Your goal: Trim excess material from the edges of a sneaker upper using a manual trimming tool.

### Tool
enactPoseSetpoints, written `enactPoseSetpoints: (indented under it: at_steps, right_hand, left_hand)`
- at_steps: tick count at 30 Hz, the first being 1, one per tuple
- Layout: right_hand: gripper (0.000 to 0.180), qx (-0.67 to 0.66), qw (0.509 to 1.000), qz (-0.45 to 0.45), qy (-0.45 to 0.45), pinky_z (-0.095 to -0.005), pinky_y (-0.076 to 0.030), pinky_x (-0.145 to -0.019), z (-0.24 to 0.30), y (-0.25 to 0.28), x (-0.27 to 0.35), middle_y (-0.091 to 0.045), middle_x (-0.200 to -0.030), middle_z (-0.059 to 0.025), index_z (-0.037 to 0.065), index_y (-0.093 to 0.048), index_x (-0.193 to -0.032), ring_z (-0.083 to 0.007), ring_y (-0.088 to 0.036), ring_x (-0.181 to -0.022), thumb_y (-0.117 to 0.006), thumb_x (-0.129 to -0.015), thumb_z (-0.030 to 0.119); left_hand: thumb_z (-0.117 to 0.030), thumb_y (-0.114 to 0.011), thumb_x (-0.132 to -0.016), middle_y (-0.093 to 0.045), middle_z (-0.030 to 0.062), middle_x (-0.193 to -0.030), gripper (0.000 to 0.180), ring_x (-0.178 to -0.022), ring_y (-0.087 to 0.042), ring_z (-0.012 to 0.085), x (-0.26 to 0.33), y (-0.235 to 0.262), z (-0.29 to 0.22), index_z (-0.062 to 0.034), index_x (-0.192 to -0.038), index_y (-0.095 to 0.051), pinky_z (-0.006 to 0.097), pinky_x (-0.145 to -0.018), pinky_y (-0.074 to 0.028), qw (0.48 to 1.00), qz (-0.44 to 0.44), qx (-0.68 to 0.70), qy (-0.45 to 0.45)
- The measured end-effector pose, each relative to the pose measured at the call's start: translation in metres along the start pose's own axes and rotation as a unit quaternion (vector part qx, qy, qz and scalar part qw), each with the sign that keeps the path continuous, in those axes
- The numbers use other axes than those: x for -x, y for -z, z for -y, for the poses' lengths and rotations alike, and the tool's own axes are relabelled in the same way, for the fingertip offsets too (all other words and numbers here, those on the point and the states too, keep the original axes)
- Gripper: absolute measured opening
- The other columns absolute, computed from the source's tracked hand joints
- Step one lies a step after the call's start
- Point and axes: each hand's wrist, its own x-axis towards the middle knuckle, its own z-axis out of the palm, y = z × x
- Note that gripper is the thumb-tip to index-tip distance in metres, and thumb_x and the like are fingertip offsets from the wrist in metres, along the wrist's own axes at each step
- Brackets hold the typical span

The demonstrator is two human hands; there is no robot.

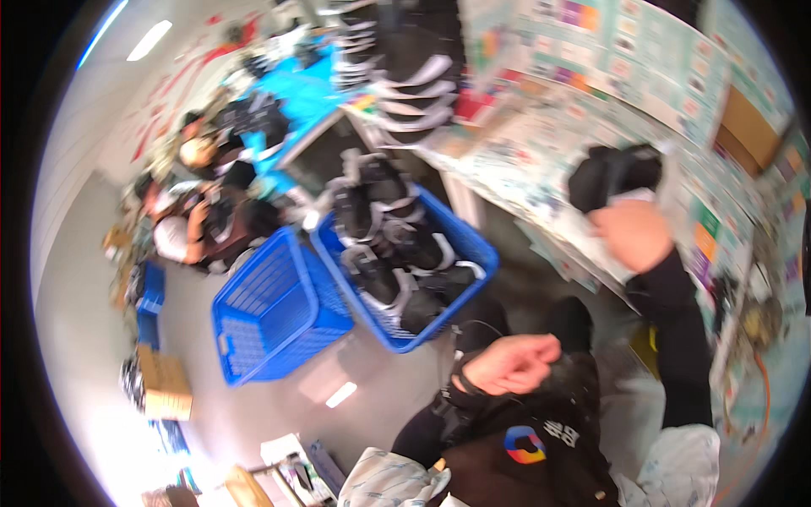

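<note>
My right hand (pixel 635 235) reaches out over the worktable, its fingers closed on a black shoe (pixel 617 177) that is smeared by motion. The fingertips are hidden behind the shoe. Above my lap, my left hand (pixel 511 365) hangs with its fingers curled together. Whether anything small is pinched in it cannot be made out. Several black shoes (pixel 384 245) with white edging lie piled in a blue basket (pixel 486 253) to the left of the worktable.
The worktable (pixel 507 160) is covered with printed sheets. An empty blue basket (pixel 270 313) stands beside the full one. A tall stack of black and white shoe pieces (pixel 414 76) rises at the back. Another person (pixel 198 211) sits at the far left. Cardboard boxes (pixel 165 384) stand left.
</note>
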Motion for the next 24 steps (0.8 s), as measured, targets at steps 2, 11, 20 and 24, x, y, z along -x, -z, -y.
enactPoseSetpoints:
  at_steps: [2, 11, 20, 24]
  right_hand:
    - [0.022, 0.121, 0.985, 0.063, -0.105, -0.0504, -0.053, -0.063, -0.013, 0.010, 0.003, -0.070, -0.074, -0.0137, 0.014, -0.074, -0.082, -0.0333, -0.072, -0.072, -0.070, -0.088, 0.035]
    - [0.018, 0.087, 0.992, -0.017, -0.085, -0.0563, -0.049, -0.067, -0.011, 0.008, -0.008, -0.066, -0.074, -0.0181, 0.009, -0.070, -0.081, -0.0433, -0.066, -0.076, -0.074, -0.088, 0.026]
    - [0.021, -0.006, 0.990, -0.035, -0.135, -0.0527, -0.052, -0.064, 0.040, 0.023, -0.005, -0.069, -0.072, -0.0152, 0.008, -0.069, -0.090, -0.0383, -0.071, -0.073, -0.070, -0.096, 0.028]
    - [0.032, -0.874, 0.391, -0.119, -0.263, -0.0491, -0.057, -0.092, 0.115, -0.001, -0.038, -0.069, -0.102, -0.0155, 0.005, -0.060, -0.097, -0.0291, -0.069, -0.097, -0.067, -0.101, 0.036]
  left_hand:
    - [-0.040, -0.034, -0.117, -0.034, -0.0038, -0.052, 0.038, -0.037, -0.026, 0.0052, -0.006, 0.010, 0.012, -0.0134, -0.091, -0.043, 0.024, -0.036, -0.017, 0.999, 0.009, -0.031, -0.008]
    - [-0.037, -0.053, -0.111, -0.064, 0.0178, -0.072, 0.037, -0.065, -0.062, 0.0347, 0.013, 0.004, 0.031, -0.0025, -0.099, -0.057, 0.042, -0.061, -0.047, 0.733, -0.313, -0.573, -0.190]
    - [-0.038, -0.057, -0.109, -0.065, 0.0151, -0.073, 0.036, -0.066, -0.066, 0.0318, -0.002, 0.019, 0.023, -0.0029, -0.099, -0.061, 0.040, -0.061, -0.049, 0.703, -0.303, -0.600, -0.232]
    - [-0.019, -0.053, -0.109, -0.047, -0.0007, -0.068, 0.012, -0.053, -0.041, 0.0066, 0.054, 0.008, -0.018, -0.0083, -0.104, -0.053, 0.024, -0.048, -0.034, 0.881, -0.159, -0.334, -0.295]
